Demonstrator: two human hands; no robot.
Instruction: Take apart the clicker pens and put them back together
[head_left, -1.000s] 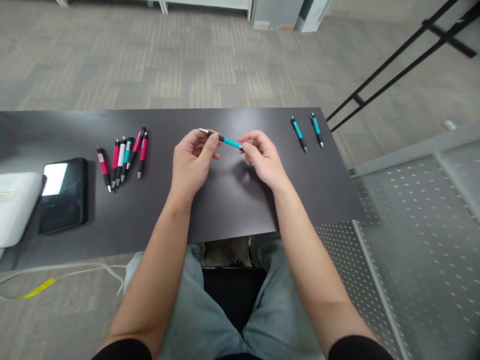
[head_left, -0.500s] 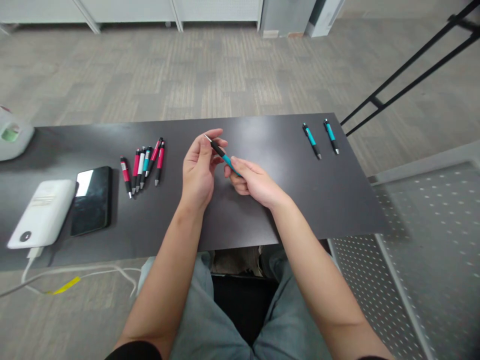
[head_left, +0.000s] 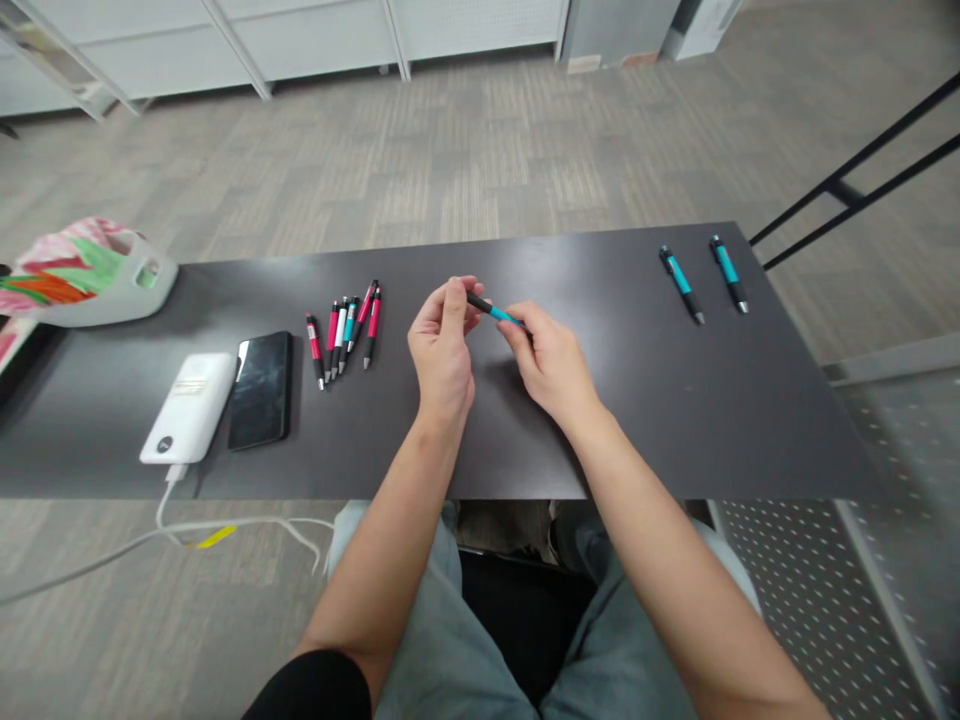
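Note:
Between my two hands is a teal and black pen (head_left: 495, 311), held above the dark table (head_left: 645, 420). My left hand (head_left: 444, 350) pinches its tip end, with the thumb and fingers hiding the silver point. My right hand (head_left: 551, 360) grips the teal barrel, and the far end is hidden in the fingers. Left of my hands lies a loose group of pens, with a red pen (head_left: 373, 328), a white pen (head_left: 340, 337) and a teal pen (head_left: 349, 325) among them. Two more teal pens, one inner (head_left: 681, 284) and one outer (head_left: 729, 274), lie apart at the right.
A black phone (head_left: 260, 390) and a white power bank (head_left: 189, 408) with a cable (head_left: 161, 508) lie on the left. Behind them stands a white basket (head_left: 142, 285) with colourful contents. A black metal frame (head_left: 855, 195) rises beyond the table's right end.
My left thumb and fingers have closed over the pen's tip, which showed before. The view has swung left, bringing more of the basket into sight.

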